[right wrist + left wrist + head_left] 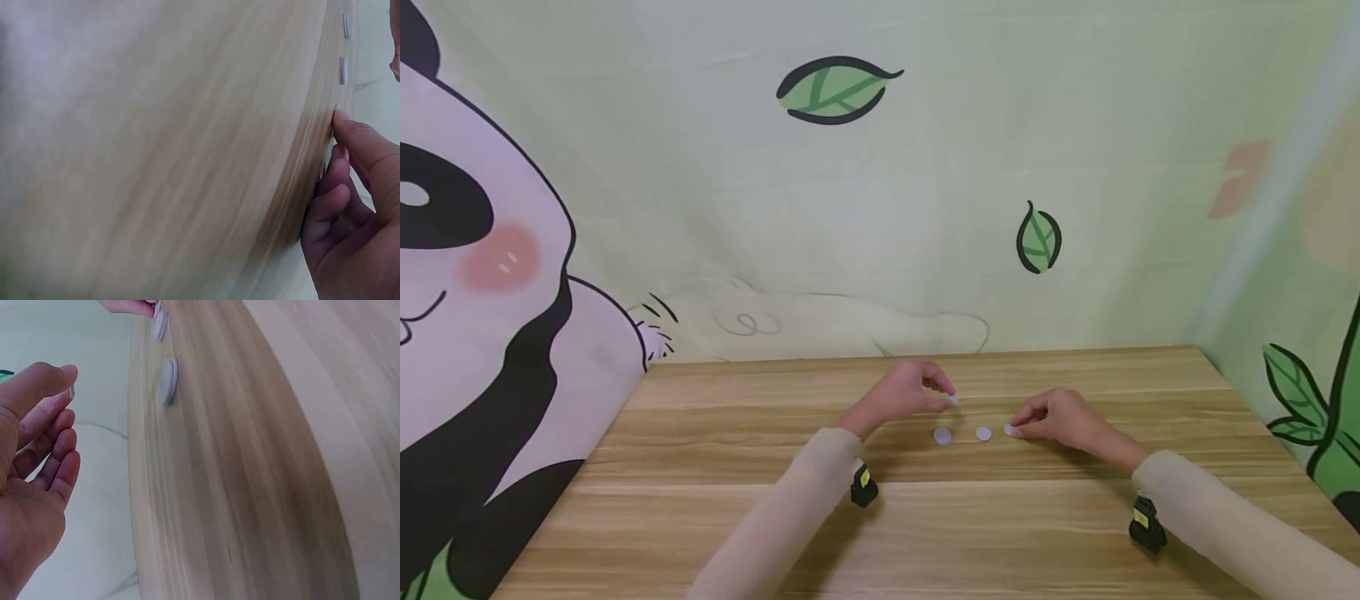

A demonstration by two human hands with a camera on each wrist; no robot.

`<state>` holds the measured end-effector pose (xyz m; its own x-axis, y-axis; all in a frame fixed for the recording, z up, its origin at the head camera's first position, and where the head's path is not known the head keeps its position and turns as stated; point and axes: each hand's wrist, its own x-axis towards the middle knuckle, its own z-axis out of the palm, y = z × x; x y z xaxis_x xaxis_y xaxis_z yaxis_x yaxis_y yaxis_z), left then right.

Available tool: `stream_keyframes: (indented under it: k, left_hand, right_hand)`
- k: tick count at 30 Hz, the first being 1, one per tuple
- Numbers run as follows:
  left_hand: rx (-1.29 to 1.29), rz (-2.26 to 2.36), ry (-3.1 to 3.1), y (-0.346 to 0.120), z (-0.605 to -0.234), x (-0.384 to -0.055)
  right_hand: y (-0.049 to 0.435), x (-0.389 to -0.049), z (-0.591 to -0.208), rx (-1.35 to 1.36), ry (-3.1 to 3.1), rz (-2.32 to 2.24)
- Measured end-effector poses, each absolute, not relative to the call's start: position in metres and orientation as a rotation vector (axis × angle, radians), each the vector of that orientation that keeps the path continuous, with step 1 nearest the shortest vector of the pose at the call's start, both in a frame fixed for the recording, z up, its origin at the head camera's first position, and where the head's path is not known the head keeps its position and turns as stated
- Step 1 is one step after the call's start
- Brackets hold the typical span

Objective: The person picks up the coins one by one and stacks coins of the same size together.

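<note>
Two pale, flat round discs lie side by side on the wooden table: a left disc [942, 436] and a middle disc [983, 433]. Seen edge-on in the left wrist view, the nearer disc [167, 381] shows a layered edge. Raised above the left disc, my left hand [910, 390] pinches a small whitish piece [952, 399] between thumb and forefinger; its full shape is hidden by the fingertips. To the right, my right hand [1063, 417] grips another pale disc [1009, 430] by its edge, low at the tabletop, in line with the other two.
The wood-grain table [1000, 533] runs back to a pale green cloth backdrop printed with leaves and a large panda [475, 208]. A black wrist camera [864, 485] hangs under the left sleeve, and another black camera [1146, 525] under the right sleeve.
</note>
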<state>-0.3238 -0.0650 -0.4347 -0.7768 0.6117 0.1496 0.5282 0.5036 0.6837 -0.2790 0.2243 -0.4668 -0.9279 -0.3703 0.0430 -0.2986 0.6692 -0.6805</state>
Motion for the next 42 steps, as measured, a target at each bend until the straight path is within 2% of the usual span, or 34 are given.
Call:
stream_keyframes:
  k: [10, 18, 42]
  left_hand:
    - [1.004, 1.148, 2.611, -0.053, -0.437, -0.324]
    - [0.972, 1.114, 2.62, -0.042, -0.439, -0.321]
    - [1.086, 0.947, 2.659, -0.017, -0.446, -0.324]
  right_hand:
    - [0.225, -0.284, -0.462, -0.691, 2.758, -1.033]
    - [0.222, -0.285, -0.46, -0.725, 2.768, -0.998]
    - [0.224, -0.286, -0.461, -0.762, 2.775, -0.984]
